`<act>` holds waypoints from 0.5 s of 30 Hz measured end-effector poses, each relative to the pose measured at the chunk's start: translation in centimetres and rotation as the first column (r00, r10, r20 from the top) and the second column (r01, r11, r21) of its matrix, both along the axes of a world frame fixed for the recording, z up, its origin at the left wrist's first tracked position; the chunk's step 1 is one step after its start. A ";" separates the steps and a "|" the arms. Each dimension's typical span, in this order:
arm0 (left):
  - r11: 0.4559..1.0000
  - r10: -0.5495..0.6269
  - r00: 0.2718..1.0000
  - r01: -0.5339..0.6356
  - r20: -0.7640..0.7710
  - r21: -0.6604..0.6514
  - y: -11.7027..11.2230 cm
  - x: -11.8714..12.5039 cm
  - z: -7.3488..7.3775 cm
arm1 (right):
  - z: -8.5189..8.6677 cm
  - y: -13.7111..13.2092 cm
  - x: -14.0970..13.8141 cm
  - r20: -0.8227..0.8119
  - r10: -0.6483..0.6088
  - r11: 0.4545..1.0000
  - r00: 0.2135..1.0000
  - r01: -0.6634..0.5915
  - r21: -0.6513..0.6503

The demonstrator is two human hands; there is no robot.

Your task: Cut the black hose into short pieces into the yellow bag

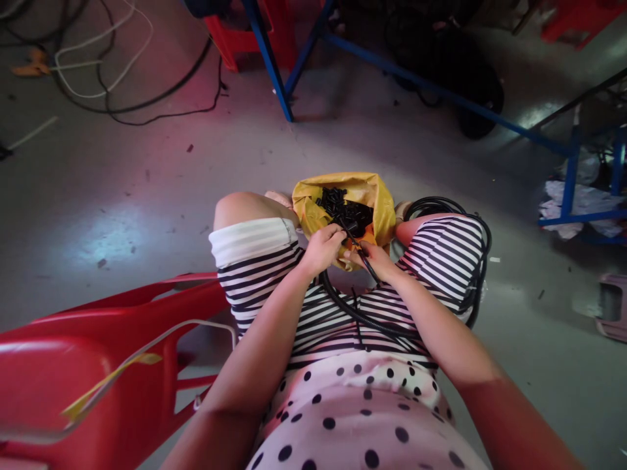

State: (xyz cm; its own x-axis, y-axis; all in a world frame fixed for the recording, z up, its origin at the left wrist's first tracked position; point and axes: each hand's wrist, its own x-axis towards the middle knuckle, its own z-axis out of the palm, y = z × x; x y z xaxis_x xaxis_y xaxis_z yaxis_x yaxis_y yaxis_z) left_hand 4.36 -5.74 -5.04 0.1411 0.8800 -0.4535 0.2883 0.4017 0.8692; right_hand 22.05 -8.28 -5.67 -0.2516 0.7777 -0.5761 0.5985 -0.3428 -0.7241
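Note:
I sit with a yellow bag between my knees; it holds several short black tube pieces. My left hand is closed at the bag's near edge, fingers pinching one small black piece. My right hand is closed on a thin black cable whose end points toward the left hand's fingers. A black corrugated hose loops across my striped lap and coils around my right knee.
A red plastic chair stands close at my left. Blue metal frame legs and a black wheel are ahead. Cables lie on the grey floor at far left. A blue rack with rags stands at right.

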 end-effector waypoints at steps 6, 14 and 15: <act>1.000 0.016 0.999 -0.015 0.033 -0.012 0.0 0.0 -0.1 | 0.1 0.0 0.0 0.031 0.025 0.999 0.999 -0.025 0.022; 1.000 0.016 1.000 -0.016 -0.008 0.003 0.0 -0.1 0.0 | 0.2 -0.1 0.0 0.033 0.038 0.999 0.999 -0.039 0.030; 1.000 0.013 1.000 -0.013 -0.012 -0.001 0.0 -0.1 0.0 | 0.3 -0.1 0.0 0.018 0.033 0.999 0.999 -0.033 0.024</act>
